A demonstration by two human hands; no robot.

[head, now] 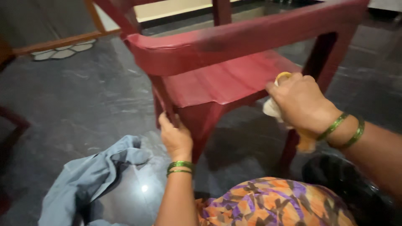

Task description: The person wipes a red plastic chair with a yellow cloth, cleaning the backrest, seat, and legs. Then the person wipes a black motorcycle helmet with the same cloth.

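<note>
Head view, step in hand: wiping down a dark red plastic chair (217, 79) with a cloth; judged from the pose, the seat's right edge is being rubbed while the frame is steadied.
Head view, right hand (302, 102): clenched around a bunched pale cloth (273, 109) with a yellow fold showing above the knuckles; the cloth is pressed against the seat's right edge, just beside the right front leg.
Head view, left hand (176, 137): grasping the chair's left front leg just under the seat's front left corner, fingers wrapped behind it, thumb side toward the camera.
Head view, wrists: green bangles (180, 167) on the left, a matching pair on the right.
Head view, chair's place: standing on a dark grey stone floor (83, 96), close in front of the person, its armrest bar crossing the upper middle of the view.
Head view, chair's look: glossy maroon plastic with fine streaks along the seat; a dull smudged band runs along the armrest; the seat's surface is blurred by motion, so dust or wetness cannot be told.
Head view, next move, as a judgement: sliding the cloth on calls for firm pressure from the right hand and a steady hold by the left so the light chair does not skid.
Head view, nearby: a crumpled grey-blue garment (88, 180) lies on the floor at lower left; a dark round basin (356, 188) sits at lower right; the person's patterned orange and purple clothing (272, 203) fills the bottom edge.
</note>
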